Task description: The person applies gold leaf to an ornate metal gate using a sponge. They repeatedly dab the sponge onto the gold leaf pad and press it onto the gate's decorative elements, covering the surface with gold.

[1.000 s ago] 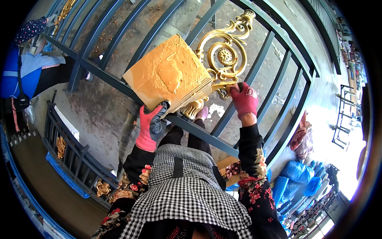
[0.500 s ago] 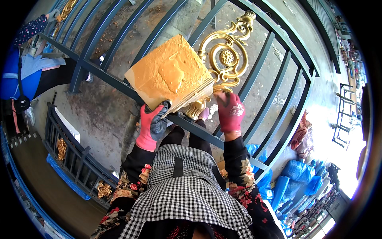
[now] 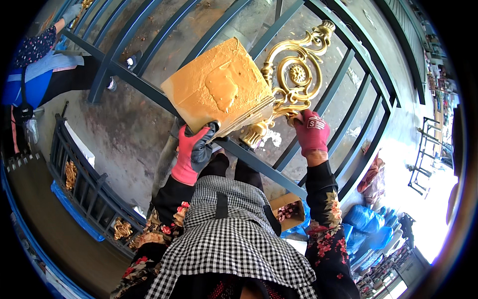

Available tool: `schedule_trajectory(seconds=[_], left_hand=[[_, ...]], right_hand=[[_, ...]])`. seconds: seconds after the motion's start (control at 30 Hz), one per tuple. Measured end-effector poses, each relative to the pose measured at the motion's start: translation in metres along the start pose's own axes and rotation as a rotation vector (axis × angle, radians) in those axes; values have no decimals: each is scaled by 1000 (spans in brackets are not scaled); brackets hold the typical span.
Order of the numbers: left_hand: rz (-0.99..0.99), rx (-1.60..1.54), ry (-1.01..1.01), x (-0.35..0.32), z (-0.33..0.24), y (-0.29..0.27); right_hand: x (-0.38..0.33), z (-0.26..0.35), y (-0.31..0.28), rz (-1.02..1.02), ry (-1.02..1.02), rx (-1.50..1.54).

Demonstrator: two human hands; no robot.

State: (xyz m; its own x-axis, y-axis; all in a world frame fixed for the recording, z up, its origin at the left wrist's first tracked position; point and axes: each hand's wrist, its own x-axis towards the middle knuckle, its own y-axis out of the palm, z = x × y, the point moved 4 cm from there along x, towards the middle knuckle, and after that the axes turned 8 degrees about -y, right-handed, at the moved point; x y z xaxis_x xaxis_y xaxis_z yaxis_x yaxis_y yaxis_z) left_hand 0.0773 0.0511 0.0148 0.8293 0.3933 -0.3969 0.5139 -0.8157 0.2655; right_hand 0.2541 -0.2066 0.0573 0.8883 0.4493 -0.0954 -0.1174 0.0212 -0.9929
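Observation:
My left hand (image 3: 193, 152), in a pink glove with a dark palm, grips the near corner of a square, layered cardboard pad (image 3: 216, 84). Thick gold paint is smeared over the pad's top. Just right of it, a gold scrollwork ornament (image 3: 298, 74) with a round rosette sits among the bars of a dark grey metal railing (image 3: 261, 168). At the ornament's lower right edge is my right hand (image 3: 312, 130) in a dark pink glove. Its fingertips are pressed together by the scroll, and anything between them is hidden.
On the far left a co-worker's gloved hand (image 3: 72, 12) is by another gold ornament. A dark railing panel (image 3: 99, 187) with gold pieces lies lower left. Below the railing stands a cardboard box (image 3: 281, 201) with small dark red pieces. Blue-wrapped bundles (image 3: 363, 218) lie lower right.
My right hand has moved right along the ornament's lower edge, its forearm swinging outward, so the cardboard box now shows. My left hand still holds the pad. The view has shifted slightly.

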Motion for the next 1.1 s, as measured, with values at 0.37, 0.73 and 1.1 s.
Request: schedule_trajectory(seconds=[0.37, 0.73, 1.1], left_hand=[[-59, -342, -209, -1, 9, -1], [23, 417, 312, -3, -8, 2], [37, 717, 489, -10, -4, 4]], right_hand=[[14, 4, 9, 13, -166, -52], [23, 1, -14, 22, -281, -85], [-15, -10, 1, -62, -643, -139]])
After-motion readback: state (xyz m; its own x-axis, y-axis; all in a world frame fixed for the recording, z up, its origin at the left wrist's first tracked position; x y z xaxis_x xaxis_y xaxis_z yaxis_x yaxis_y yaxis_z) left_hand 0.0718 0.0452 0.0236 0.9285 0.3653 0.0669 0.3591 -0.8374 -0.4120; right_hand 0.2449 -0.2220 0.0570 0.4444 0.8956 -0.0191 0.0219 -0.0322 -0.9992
